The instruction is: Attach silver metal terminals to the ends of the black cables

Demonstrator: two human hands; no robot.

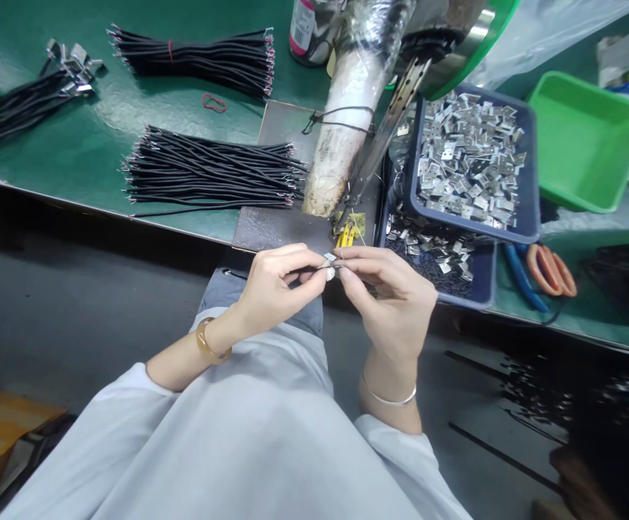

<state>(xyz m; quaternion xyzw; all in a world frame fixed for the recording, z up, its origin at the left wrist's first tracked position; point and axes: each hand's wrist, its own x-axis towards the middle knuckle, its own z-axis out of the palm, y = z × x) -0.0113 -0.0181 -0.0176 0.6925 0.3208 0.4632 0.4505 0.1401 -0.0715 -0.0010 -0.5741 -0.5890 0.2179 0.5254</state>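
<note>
My left hand [282,282] and my right hand [393,289] meet in front of the bench edge, both closed in a pinch. Between their fingertips sits a small silvery metal bracket [330,257]; the fingers hide much of it, and a thin dark part beside it is too small to make out. Just beyond the fingertips is a yellow fixture [348,232] beneath a machine's metal arm [387,137]. Left of it lies a loose bundle of black wires [211,170] with stripped ends.
A blue tray of metal brackets [469,155] rests over a lower blue tray [482,278]. Right of these are a green bin [590,141] and orange-and-blue-handled pliers [549,271]. A tied wire bundle [200,59], a red rubber band [214,102] and wires with brackets [27,97] lie left.
</note>
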